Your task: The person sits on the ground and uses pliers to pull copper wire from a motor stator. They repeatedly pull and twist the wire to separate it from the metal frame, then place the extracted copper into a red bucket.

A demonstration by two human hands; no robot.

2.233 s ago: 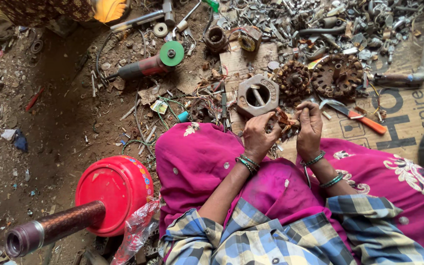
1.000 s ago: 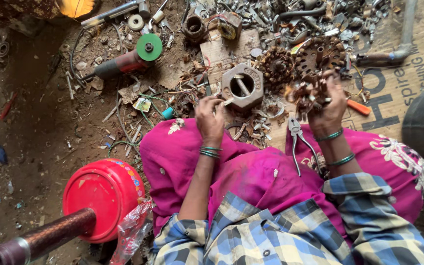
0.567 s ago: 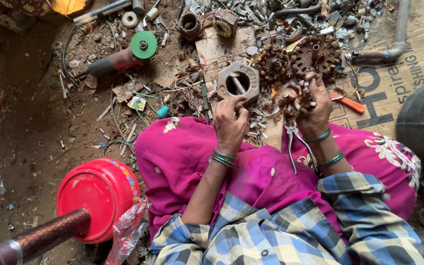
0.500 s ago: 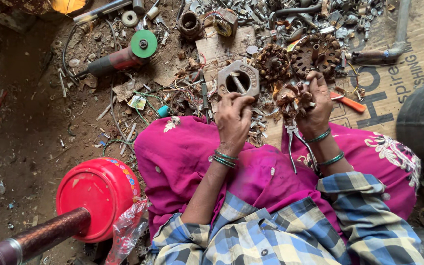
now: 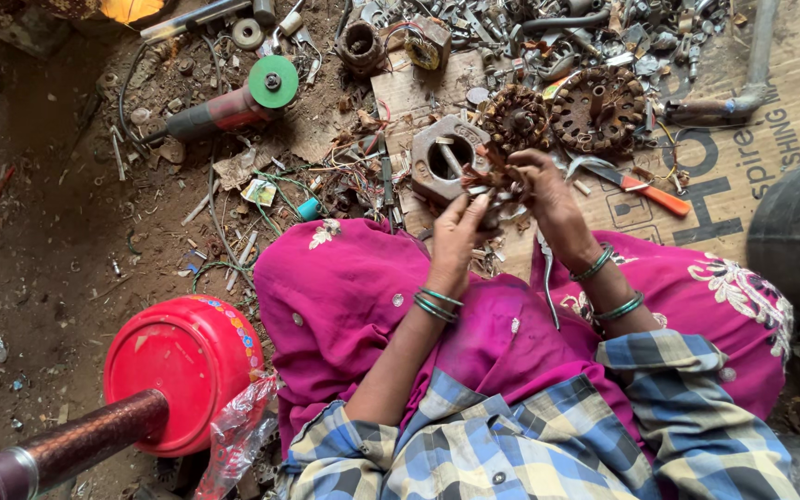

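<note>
Dismantling work on a small rusty motor winding with frayed copper wire (image 5: 497,181), seen from the head camera. I see the piece held above the person's pink-clad knees, just this side of a grey hexagonal metal housing (image 5: 446,157) that lies on a brown cardboard sheet (image 5: 770,139).

Left hand (image 5: 460,231): fingers closed up against the underside and near face of the winding, bracing it. Right hand (image 5: 548,194): fingers curled over the top and far side, gripping the same piece. A grey metal pliers handle (image 5: 548,282) shows below the right wrist against the cloth; I cannot tell whether the hand holds it or it merely lies there.

Step in hand, as I judge it: loosening or pulling wire from the winding, with both hands on the piece. A further pull would call for a firm brace from the left hand, and a pinch on a single strand rather than on the whole tuft.

Orientation: the piece is a compact clump, and I cannot make out a clear long axis. Its frayed wire ends point away from the person, toward the housing.

Nearby lie two rusty round toothed motor cores (image 5: 597,102), well apart from the hands, and an orange-handled tool (image 5: 645,190) to the right.
</note>
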